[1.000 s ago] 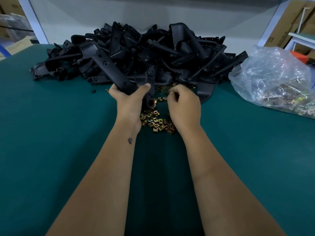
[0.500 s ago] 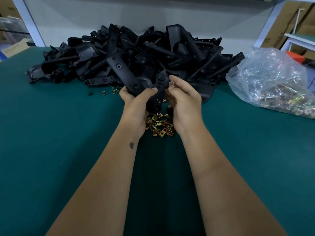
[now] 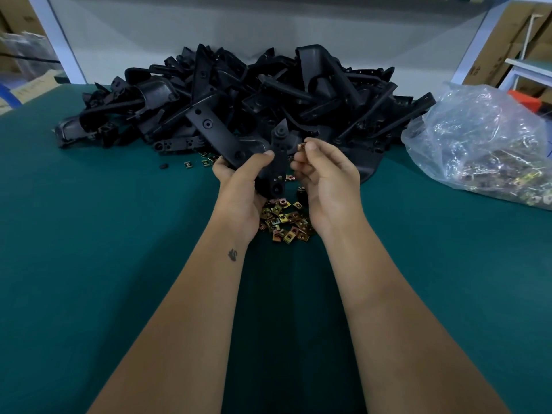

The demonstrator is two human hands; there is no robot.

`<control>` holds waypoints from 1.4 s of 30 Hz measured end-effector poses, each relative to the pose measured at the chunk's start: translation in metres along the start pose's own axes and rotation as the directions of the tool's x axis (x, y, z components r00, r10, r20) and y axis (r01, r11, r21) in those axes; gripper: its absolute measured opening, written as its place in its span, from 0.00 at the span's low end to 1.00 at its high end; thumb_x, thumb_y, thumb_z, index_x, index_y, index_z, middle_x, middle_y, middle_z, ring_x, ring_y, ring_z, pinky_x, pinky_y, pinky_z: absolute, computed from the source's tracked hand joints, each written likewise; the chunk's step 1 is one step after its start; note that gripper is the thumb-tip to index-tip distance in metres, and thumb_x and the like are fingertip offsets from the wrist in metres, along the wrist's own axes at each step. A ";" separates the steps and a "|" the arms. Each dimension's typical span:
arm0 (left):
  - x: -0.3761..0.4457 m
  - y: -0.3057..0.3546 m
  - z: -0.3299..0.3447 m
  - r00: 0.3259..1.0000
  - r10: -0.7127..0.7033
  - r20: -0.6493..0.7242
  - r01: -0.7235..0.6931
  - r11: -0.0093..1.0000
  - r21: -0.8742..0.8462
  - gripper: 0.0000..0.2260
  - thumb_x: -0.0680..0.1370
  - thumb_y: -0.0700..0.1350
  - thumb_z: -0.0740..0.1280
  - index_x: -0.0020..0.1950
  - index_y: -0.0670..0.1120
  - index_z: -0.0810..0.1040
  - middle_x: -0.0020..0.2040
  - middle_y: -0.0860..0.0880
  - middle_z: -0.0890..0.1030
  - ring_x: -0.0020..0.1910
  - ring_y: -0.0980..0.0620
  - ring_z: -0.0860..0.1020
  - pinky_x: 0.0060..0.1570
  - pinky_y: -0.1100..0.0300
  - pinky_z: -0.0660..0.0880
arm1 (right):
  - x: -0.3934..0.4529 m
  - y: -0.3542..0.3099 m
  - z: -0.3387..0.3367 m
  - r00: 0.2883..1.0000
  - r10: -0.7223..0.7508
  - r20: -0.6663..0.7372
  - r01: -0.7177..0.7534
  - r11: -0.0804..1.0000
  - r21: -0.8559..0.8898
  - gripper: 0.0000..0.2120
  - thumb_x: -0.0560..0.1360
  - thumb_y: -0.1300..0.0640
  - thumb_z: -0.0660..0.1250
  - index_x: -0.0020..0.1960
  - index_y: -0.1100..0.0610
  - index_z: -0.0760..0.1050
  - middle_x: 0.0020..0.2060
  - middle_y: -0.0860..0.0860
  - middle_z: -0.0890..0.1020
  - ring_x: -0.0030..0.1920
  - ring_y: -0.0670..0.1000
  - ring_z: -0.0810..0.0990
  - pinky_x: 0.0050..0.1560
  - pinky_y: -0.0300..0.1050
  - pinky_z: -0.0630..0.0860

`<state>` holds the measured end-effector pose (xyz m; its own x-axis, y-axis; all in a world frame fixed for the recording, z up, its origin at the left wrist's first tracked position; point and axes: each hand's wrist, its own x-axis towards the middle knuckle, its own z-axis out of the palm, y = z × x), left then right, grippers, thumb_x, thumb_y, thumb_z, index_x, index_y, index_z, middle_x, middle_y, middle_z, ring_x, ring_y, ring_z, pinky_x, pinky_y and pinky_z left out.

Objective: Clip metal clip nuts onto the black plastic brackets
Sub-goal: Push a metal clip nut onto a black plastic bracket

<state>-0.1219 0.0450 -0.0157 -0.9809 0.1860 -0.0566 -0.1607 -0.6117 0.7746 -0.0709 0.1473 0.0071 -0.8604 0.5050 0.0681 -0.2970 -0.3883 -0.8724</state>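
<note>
My left hand (image 3: 239, 186) grips a black plastic bracket (image 3: 277, 162), lifted above the table with one arm pointing up and another slanting to the upper left. My right hand (image 3: 325, 180) pinches a small metal clip nut (image 3: 301, 147) between thumb and fingertips, just right of the bracket's upright arm and a little apart from it. Below both hands lies a loose heap of brass-coloured clip nuts (image 3: 285, 221) on the green table (image 3: 104, 249).
A big pile of black brackets (image 3: 254, 94) fills the back of the table. A clear plastic bag of clip nuts (image 3: 484, 147) sits at the right. A few stray nuts (image 3: 197, 164) lie left of my hands. Cardboard boxes stand beyond the table.
My left hand lifted the bracket off the pile and turned it upright. My right hand rose from the loose nuts with one nut pinched, beside the bracket.
</note>
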 end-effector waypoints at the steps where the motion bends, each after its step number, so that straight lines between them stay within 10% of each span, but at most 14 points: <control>1: 0.000 0.000 0.000 1.000 -0.001 0.000 0.001 1.000 0.003 0.23 0.70 0.41 0.74 0.57 0.52 0.65 0.58 0.47 0.81 0.55 0.49 0.83 0.52 0.49 0.82 | 0.000 -0.001 0.000 1.000 0.009 0.000 -0.009 1.000 0.012 0.04 0.78 0.65 0.66 0.49 0.61 0.80 0.37 0.53 0.83 0.38 0.49 0.82 0.44 0.40 0.79; 42: -0.008 -0.001 0.004 0.992 0.036 0.120 -0.045 0.996 0.071 0.25 0.73 0.35 0.72 0.63 0.48 0.64 0.57 0.45 0.80 0.53 0.49 0.82 0.59 0.45 0.79 | -0.003 -0.001 0.005 0.993 0.115 -0.017 -0.112 0.984 0.138 0.06 0.76 0.67 0.67 0.42 0.59 0.78 0.35 0.52 0.83 0.34 0.47 0.82 0.37 0.38 0.79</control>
<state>-0.1138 0.0470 -0.0131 -0.9659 0.2545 0.0475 -0.1082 -0.5636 0.8189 -0.0702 0.1423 0.0100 -0.8818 0.4699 -0.0407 -0.2532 -0.5445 -0.7996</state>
